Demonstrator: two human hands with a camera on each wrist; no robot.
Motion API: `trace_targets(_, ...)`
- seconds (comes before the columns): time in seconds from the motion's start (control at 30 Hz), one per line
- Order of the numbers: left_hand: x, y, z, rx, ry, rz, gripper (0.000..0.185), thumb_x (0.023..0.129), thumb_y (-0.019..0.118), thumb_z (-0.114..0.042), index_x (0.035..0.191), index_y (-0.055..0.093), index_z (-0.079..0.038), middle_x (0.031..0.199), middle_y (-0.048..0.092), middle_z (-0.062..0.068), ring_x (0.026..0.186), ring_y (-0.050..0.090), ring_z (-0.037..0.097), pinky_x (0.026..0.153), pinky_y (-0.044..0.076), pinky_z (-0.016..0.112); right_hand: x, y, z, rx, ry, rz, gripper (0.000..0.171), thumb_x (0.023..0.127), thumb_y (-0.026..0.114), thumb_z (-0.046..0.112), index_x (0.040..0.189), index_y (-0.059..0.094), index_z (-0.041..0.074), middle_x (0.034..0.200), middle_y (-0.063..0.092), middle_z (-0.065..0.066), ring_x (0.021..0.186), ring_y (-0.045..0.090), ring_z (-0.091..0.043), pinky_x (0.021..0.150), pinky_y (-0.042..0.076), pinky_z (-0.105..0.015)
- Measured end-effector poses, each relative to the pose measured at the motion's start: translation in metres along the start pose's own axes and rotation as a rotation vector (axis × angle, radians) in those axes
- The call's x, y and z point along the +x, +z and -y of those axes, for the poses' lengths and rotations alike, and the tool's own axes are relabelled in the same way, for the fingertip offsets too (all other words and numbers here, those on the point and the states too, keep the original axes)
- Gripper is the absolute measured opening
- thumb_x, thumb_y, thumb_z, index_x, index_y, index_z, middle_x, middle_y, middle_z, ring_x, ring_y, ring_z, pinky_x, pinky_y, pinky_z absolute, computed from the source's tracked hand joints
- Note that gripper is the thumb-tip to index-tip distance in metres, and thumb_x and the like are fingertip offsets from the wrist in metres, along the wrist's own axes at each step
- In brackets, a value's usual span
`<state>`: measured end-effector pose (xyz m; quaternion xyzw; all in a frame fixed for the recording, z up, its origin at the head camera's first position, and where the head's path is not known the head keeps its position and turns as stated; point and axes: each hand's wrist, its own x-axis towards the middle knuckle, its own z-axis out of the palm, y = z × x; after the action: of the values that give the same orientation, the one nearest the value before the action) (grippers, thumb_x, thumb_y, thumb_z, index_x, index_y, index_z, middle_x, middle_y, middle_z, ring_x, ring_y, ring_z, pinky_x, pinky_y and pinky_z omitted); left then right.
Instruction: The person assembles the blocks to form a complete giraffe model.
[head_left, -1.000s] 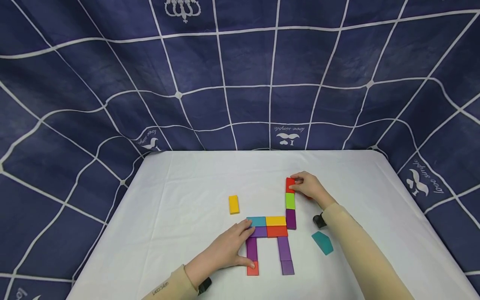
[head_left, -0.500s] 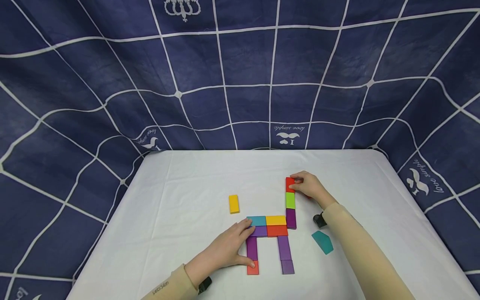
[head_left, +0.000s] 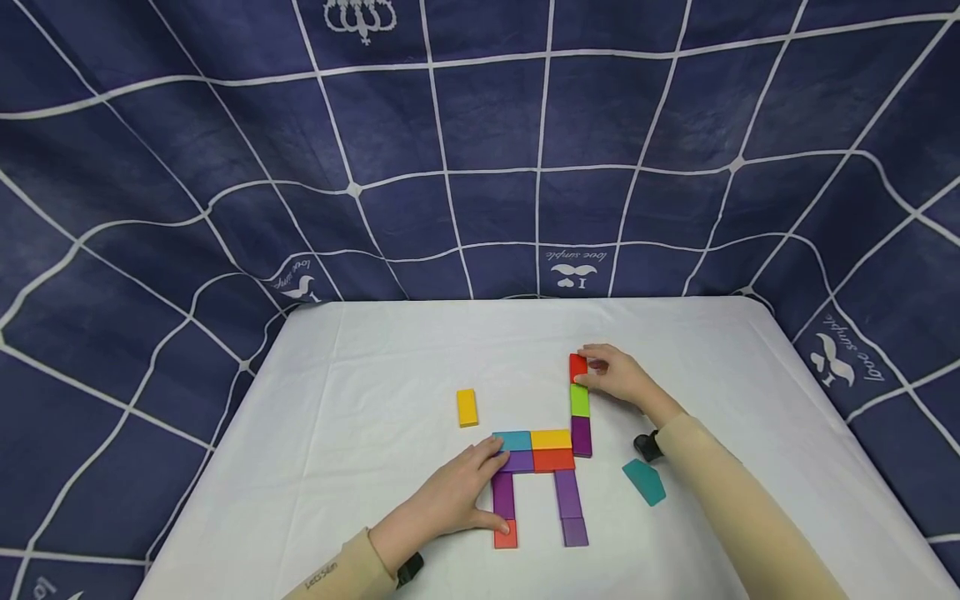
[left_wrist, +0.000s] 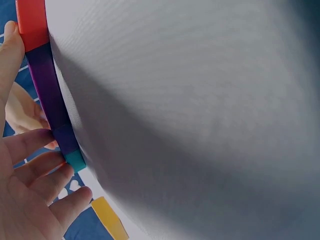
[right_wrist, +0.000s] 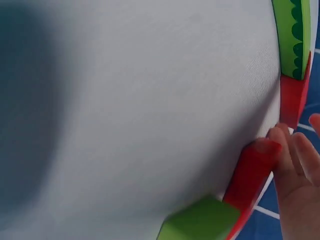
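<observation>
Right hand [head_left: 618,377] is pinching the red block [head_left: 577,367] at the column's top, just above the green block [head_left: 579,400] — I'm squaring it up. Left hand [head_left: 457,497] is lying flat, fingers straight, bracing the purple leg [head_left: 503,497] so nothing slides.

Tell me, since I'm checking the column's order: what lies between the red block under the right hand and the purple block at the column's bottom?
A green block lies between the red block and purple block, seen in the head view.
</observation>
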<state>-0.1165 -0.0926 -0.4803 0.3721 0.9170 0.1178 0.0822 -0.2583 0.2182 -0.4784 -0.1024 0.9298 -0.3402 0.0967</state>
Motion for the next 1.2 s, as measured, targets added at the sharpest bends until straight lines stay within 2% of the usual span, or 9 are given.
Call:
trace_targets(0.17,0.0,-0.001,0.0,-0.013,-0.013,0.016,0.096,0.072,0.062,-0.067,0.142,0.039,-0.006,0.149,0.032,0.011,0.138,0.03,0.023,0.112,0.03,0.038,-0.015,0.001,0.001,-0.115,-0.06,0.112,0.081,0.074,0.076,0.043,0.14,0.044,0.009,0.149,0.029,-0.017,0.134,0.031,-0.039,0.104,0.034,-0.057)
trace_targets(0.33,0.001,-0.001,-0.001,-0.004,-0.008,0.012,0.095,0.072,0.062,-0.067,0.141,0.04,-0.006,0.149,0.033,0.011,0.138,0.03,0.023,0.112,0.03,0.038,-0.026,0.003,0.001,-0.138,-0.075,0.155,0.096,0.068,0.078,0.05,0.143,0.038,0.006,0.155,0.019,-0.011,0.139,0.023,-0.037,0.105,0.032,-0.057)
trace_targets(0.57,0.0,0.0,0.0,0.006,-0.002,0.004,0.096,0.072,0.061,-0.068,0.141,0.04,-0.005,0.148,0.033,0.011,0.138,0.03,0.023,0.112,0.03,0.038,-0.029,0.006,0.001,-0.184,-0.074,0.174,0.101,0.066,0.078,0.053,0.145,0.033,0.008,0.155,0.02,-0.01,0.139,0.024,-0.035,0.105,0.035,-0.054)
trace_targets(1.2,0.002,0.0,0.001,0.002,-0.005,0.009,0.096,0.072,0.06,-0.069,0.141,0.04,-0.006,0.149,0.033,0.011,0.138,0.03,0.023,0.112,0.03,0.038,-0.029,0.004,0.005,-0.229,-0.083,0.195,0.098,0.068,0.078,0.051,0.145,0.033,0.011,0.154,0.022,-0.009,0.138,0.028,-0.035,0.103,0.038,-0.053)
